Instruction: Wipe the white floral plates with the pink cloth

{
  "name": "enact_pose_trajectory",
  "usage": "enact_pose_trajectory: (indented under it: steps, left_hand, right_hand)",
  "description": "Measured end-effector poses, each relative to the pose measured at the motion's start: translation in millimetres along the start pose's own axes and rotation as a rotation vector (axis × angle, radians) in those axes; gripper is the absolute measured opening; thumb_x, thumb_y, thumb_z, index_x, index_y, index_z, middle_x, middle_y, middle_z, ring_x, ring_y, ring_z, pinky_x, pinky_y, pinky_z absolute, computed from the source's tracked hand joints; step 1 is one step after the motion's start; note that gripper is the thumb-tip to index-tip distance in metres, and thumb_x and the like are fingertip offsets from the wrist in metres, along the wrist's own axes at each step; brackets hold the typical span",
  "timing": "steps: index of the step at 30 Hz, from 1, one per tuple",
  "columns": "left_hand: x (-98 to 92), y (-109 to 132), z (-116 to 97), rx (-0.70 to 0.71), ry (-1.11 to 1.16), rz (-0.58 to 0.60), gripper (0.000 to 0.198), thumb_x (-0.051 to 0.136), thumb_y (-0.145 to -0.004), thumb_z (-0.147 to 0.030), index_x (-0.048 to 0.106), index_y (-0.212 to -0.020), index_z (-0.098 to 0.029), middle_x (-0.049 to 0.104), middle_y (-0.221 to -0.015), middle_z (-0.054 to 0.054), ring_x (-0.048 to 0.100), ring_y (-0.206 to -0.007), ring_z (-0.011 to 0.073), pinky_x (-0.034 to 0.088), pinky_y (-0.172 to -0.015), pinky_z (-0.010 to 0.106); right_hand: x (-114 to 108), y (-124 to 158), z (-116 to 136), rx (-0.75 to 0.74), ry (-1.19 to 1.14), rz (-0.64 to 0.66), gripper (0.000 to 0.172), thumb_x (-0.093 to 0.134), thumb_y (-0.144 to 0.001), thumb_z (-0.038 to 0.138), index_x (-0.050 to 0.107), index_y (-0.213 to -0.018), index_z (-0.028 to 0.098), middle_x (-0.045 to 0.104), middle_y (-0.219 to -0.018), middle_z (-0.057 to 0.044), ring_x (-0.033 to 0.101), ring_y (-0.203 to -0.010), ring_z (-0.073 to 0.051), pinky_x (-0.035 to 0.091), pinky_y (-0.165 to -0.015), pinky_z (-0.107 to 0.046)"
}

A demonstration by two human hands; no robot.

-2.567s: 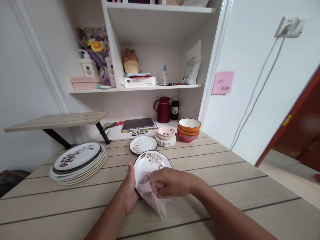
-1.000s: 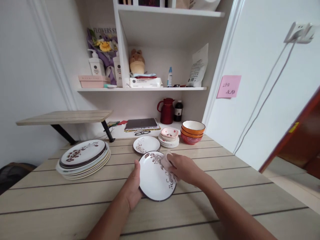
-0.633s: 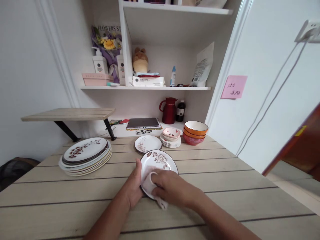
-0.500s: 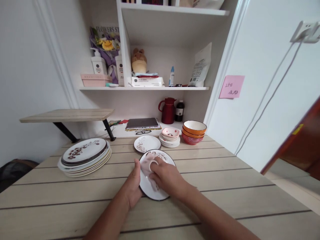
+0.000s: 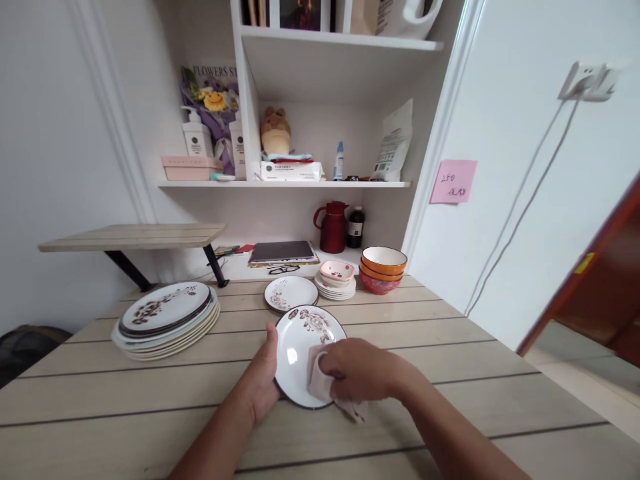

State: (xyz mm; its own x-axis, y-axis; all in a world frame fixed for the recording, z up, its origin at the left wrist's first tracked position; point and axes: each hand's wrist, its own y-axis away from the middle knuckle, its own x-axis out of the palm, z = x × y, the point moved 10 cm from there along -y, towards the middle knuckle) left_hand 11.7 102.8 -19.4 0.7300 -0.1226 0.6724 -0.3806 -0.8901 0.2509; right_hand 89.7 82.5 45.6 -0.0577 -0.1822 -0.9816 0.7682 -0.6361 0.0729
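A white plate (image 5: 295, 340) with a dark rim and brown flowers is tilted up above the table. My left hand (image 5: 263, 377) grips its left edge, thumb at the rim and fingers hidden beneath. A pale pink cloth (image 5: 320, 381) is pinched in my right hand (image 5: 363, 370), pressed on the plate's lower right part, with a loose end hanging past the rim. Just behind lies a small stack of similar plates (image 5: 291, 292).
On the wooden table (image 5: 190, 393), a tall plate stack (image 5: 167, 310) stands left. Small dishes (image 5: 337, 277) and stacked bowls (image 5: 383, 269) are at the back. Behind them are a laptop (image 5: 281, 251) and a red jug (image 5: 333, 229). A raised wooden shelf (image 5: 133, 236) stands back left.
My right hand and the cloth have moved right and down across the plate, uncovering its flower pattern. My left hand keeps its hold. The camera view has shifted slightly.
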Motion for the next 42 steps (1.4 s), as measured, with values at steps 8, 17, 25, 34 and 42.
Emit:
enact_pose_trajectory:
  steps: [8, 17, 25, 34, 42]
  left_hand:
    - [-9.1, -2, -1, 0.041, 0.025, 0.001, 0.074, 0.043, -0.083, -0.067, 0.044, -0.140, -0.018, 0.065, -0.122, 0.015, 0.062, -0.111, 0.0293, 0.044, -0.099, 0.043]
    - [-10.2, -2, 1, 0.033, 0.040, -0.008, 0.076, 0.044, -0.084, -0.066, 0.037, -0.144, -0.020, 0.060, -0.130, 0.014, 0.056, -0.120, 0.0301, 0.039, -0.104, 0.046]
    - [-4.3, -5, -3, 0.061, 0.056, 0.068, 0.074, 0.038, -0.086, -0.066, 0.042, -0.142, -0.017, 0.061, -0.128, 0.015, 0.056, -0.120, 0.0292, 0.037, -0.106, 0.045]
    - [-3.4, -3, 0, 0.031, 0.041, 0.065, 0.073, 0.041, -0.083, -0.068, 0.043, -0.141, -0.022, 0.064, -0.124, 0.014, 0.060, -0.114, 0.0296, 0.042, -0.100, 0.045]
    - [-9.2, 0, 3, -0.008, 0.000, -0.002, 0.080, 0.036, -0.081, -0.073, 0.045, -0.140, -0.019, 0.063, -0.125, 0.015, 0.057, -0.118, 0.0302, 0.040, -0.102, 0.047]
  right_hand:
    - [-16, -29, 13, 0.077, -0.027, -0.486, 0.016, 0.052, -0.088, 0.029, 0.062, -0.097, 0.021, 0.057, -0.114, -0.009, 0.055, -0.095, -0.020, 0.039, -0.076, -0.031]
    - [-27, -3, -50, 0.314, 0.028, -0.339, 0.011, 0.054, -0.081, 0.021, 0.063, -0.087, 0.018, 0.063, -0.103, -0.009, 0.058, -0.087, -0.020, 0.037, -0.070, -0.030]
    - [-3, -8, -5, 0.008, -0.049, -0.105, 0.002, 0.058, -0.071, 0.018, 0.060, -0.073, 0.019, 0.065, -0.085, -0.003, 0.056, -0.074, -0.016, 0.028, -0.058, -0.027]
    - [-19, -26, -15, 0.204, -0.056, -0.507, 0.017, 0.049, -0.090, 0.033, 0.059, -0.092, 0.019, 0.057, -0.114, -0.009, 0.056, -0.088, -0.017, 0.038, -0.071, -0.028]
    - [-20, -2, -55, 0.392, 0.032, -0.281, 0.011, 0.052, -0.080, 0.022, 0.061, -0.086, 0.019, 0.064, -0.092, -0.007, 0.058, -0.074, -0.018, 0.029, -0.058, -0.027]
